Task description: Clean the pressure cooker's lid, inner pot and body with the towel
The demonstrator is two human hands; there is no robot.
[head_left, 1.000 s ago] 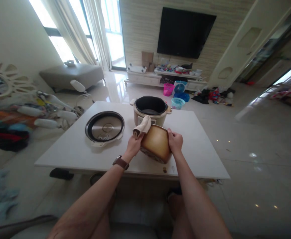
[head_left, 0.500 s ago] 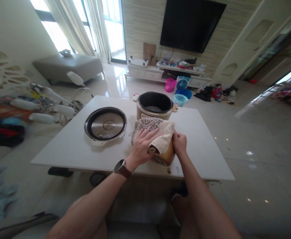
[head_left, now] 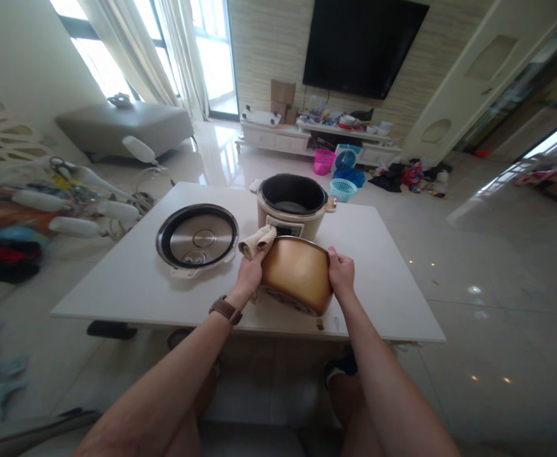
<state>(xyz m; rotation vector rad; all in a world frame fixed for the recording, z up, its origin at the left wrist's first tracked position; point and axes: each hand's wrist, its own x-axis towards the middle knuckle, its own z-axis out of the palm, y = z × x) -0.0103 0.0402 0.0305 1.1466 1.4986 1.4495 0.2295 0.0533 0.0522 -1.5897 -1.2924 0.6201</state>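
A golden inner pot is tilted, its underside toward me, over the near part of the white table. My right hand grips its right side near the rim. On the left side my left hand is closed round a beige cloth, pressed against the pot's wall. Behind the pot stands the cream pressure cooker body, its dark inside facing up. To the left the cooker lid lies upside down, its metal inner face showing. The inside of the inner pot is turned away from me.
Two small items, one a brown piece, lie at the table's near edge. Beyond the table, a blue basket and a pink basket stand on the floor. A lamp with white shades is at the left.
My left hand has moved with the cloth from the pot's outer wall to its left rim, uncovering the golden side. My right hand keeps its hold.
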